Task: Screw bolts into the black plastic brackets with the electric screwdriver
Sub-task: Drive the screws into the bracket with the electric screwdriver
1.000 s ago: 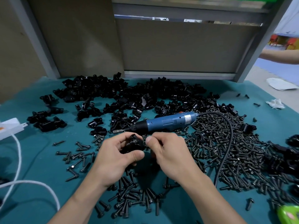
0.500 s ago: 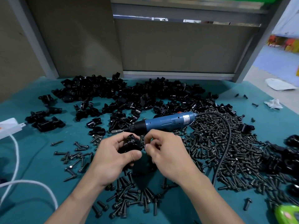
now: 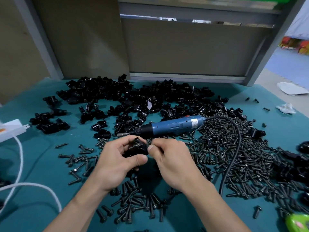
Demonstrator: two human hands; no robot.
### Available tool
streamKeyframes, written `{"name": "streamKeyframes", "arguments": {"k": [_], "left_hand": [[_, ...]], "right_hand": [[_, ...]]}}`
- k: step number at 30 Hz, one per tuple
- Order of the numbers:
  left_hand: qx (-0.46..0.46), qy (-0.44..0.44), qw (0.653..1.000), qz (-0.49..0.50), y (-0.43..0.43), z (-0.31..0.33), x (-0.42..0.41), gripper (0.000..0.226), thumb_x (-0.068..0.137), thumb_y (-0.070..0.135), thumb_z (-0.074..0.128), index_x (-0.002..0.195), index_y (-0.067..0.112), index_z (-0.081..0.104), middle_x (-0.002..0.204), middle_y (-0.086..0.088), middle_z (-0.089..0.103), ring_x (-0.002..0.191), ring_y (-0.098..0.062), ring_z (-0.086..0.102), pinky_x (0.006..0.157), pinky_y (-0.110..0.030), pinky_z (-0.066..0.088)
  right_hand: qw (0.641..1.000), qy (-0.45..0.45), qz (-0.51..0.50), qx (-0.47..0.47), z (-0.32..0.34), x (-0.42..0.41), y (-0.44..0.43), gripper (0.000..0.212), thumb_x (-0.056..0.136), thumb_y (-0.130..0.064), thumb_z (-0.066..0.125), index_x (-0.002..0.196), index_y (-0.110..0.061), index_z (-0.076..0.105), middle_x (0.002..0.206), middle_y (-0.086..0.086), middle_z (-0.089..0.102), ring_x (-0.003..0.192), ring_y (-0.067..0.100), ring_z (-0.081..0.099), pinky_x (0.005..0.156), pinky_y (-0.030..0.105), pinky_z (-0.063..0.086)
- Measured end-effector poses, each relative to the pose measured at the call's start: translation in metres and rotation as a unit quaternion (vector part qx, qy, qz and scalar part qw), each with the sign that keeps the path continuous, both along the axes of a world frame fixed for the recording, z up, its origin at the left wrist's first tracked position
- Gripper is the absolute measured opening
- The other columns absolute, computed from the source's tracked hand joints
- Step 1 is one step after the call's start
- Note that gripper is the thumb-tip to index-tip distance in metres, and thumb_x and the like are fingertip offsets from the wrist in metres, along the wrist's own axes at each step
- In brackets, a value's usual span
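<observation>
The left hand (image 3: 115,163) grips a black bracket (image 3: 136,149), its fingers (image 3: 120,143) curled over the top and the thumb pressed on the near side. The right hand (image 3: 172,163) pinches the bracket's right edge with thumb and forefinger; whatever else they may hold is hidden. Just beyond the fingers a blue electric screwdriver (image 3: 172,125) lies on the teal desk (image 3: 41,164), bit pointing left. Loose bolts (image 3: 250,156) spread right of the fingers and beneath the wrists. Further beyond the fingers lies a heap of brackets (image 3: 133,96).
</observation>
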State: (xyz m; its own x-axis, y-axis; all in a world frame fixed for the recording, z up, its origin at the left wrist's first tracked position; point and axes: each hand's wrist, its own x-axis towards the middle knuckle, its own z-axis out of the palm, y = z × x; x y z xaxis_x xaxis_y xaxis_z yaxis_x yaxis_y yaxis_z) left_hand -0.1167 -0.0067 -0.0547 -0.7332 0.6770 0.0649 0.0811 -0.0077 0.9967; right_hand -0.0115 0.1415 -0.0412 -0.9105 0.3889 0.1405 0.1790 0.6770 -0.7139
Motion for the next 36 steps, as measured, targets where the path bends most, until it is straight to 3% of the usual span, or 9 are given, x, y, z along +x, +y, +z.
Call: {"name": "streamKeyframes", "arguments": {"k": [6, 12, 15, 17, 20, 23, 27, 31, 36], "left_hand": [[0.003, 0.011, 1.000, 0.009, 0.0031, 0.0021, 0.0020, 0.043, 0.075, -0.006, 0.085, 0.094, 0.032, 0.079, 0.090, -0.002, 0.078, 0.072, -0.011, 0.071, 0.057, -0.027, 0.058], [-0.004, 0.019, 1.000, -0.001, 0.0024, 0.0024, 0.0037, 0.042, 0.075, -0.008, 0.085, 0.094, 0.029, 0.079, 0.088, -0.002, 0.078, 0.072, -0.009, 0.071, 0.058, -0.025, 0.057], [0.001, 0.005, 1.000, 0.012, 0.0028, 0.0026, 0.0032, 0.037, 0.075, -0.009, 0.084, 0.094, 0.023, 0.080, 0.087, -0.005, 0.078, 0.071, -0.012, 0.071, 0.056, -0.026, 0.057], [-0.002, 0.006, 1.000, 0.011, 0.0031, 0.0028, 0.0039, 0.037, 0.075, -0.009, 0.084, 0.093, 0.023, 0.080, 0.088, -0.007, 0.078, 0.070, -0.013, 0.070, 0.056, -0.027, 0.058], [-0.001, 0.009, 1.000, 0.002, 0.0018, 0.0036, 0.0053, 0.041, 0.075, -0.008, 0.085, 0.094, 0.028, 0.080, 0.089, -0.005, 0.078, 0.071, -0.011, 0.070, 0.056, -0.026, 0.058], [0.013, 0.005, 1.000, 0.002, 0.0006, 0.0049, 0.0053, 0.036, 0.071, 0.002, 0.087, 0.095, 0.029, 0.079, 0.090, -0.003, 0.078, 0.073, -0.011, 0.071, 0.057, -0.026, 0.057], [0.020, -0.019, 1.000, 0.011, 0.0027, 0.0034, 0.0060, 0.034, 0.062, 0.018, 0.086, 0.093, 0.029, 0.080, 0.087, -0.003, 0.078, 0.070, -0.012, 0.071, 0.055, -0.025, 0.056], [0.017, -0.003, 1.000, -0.001, 0.0044, 0.0021, 0.0060, 0.038, 0.074, -0.001, 0.086, 0.095, 0.029, 0.080, 0.088, -0.004, 0.078, 0.070, -0.011, 0.070, 0.055, -0.025, 0.056], [0.015, -0.006, 1.000, 0.013, 0.0044, 0.0016, 0.0042, 0.038, 0.076, -0.006, 0.084, 0.094, 0.027, 0.080, 0.087, -0.004, 0.078, 0.070, -0.012, 0.071, 0.055, -0.025, 0.056]], "right_hand": [[0.998, 0.029, -0.001, -0.053, 0.0012, 0.0021, 0.0015, 0.018, 0.099, -0.030, 0.062, 0.082, -0.031, 0.057, 0.061, -0.005, 0.061, 0.051, 0.009, 0.045, 0.053, 0.024, 0.039], [0.999, 0.017, -0.027, -0.004, -0.0044, -0.0021, -0.0018, 0.039, 0.105, -0.043, 0.052, 0.066, -0.038, 0.055, 0.060, -0.018, 0.058, 0.056, 0.007, 0.050, 0.050, 0.022, 0.038], [0.998, 0.030, -0.005, -0.048, -0.0016, 0.0006, 0.0032, 0.023, 0.101, -0.035, 0.058, 0.079, -0.033, 0.059, 0.064, -0.006, 0.063, 0.056, 0.014, 0.053, 0.050, 0.027, 0.041], [0.999, 0.015, 0.001, -0.035, -0.0025, 0.0010, 0.0038, 0.019, 0.100, -0.027, 0.060, 0.082, -0.029, 0.059, 0.060, -0.010, 0.060, 0.053, 0.012, 0.049, 0.048, 0.024, 0.039], [0.999, 0.005, -0.031, 0.008, -0.0053, -0.0020, -0.0025, 0.036, 0.104, -0.037, 0.054, 0.068, -0.029, 0.054, 0.060, -0.021, 0.057, 0.056, 0.007, 0.049, 0.049, 0.021, 0.036], [0.999, 0.016, -0.027, -0.014, -0.0022, -0.0020, -0.0034, 0.034, 0.104, -0.042, 0.053, 0.072, -0.032, 0.057, 0.063, -0.011, 0.062, 0.057, 0.011, 0.052, 0.048, 0.027, 0.037], [0.999, 0.026, 0.001, -0.044, 0.0026, 0.0018, 0.0015, 0.018, 0.101, -0.028, 0.061, 0.083, -0.029, 0.058, 0.065, -0.004, 0.065, 0.057, 0.014, 0.056, 0.056, 0.030, 0.046], [0.999, 0.013, -0.045, -0.005, -0.0016, -0.0004, -0.0010, 0.044, 0.104, -0.041, 0.055, 0.064, -0.023, 0.052, 0.060, -0.012, 0.060, 0.056, 0.009, 0.051, 0.049, 0.024, 0.037], [0.998, 0.023, -0.007, -0.054, 0.0010, 0.0010, 0.0024, 0.018, 0.101, -0.029, 0.060, 0.083, -0.030, 0.061, 0.067, -0.001, 0.066, 0.056, 0.015, 0.055, 0.053, 0.030, 0.044]]}}
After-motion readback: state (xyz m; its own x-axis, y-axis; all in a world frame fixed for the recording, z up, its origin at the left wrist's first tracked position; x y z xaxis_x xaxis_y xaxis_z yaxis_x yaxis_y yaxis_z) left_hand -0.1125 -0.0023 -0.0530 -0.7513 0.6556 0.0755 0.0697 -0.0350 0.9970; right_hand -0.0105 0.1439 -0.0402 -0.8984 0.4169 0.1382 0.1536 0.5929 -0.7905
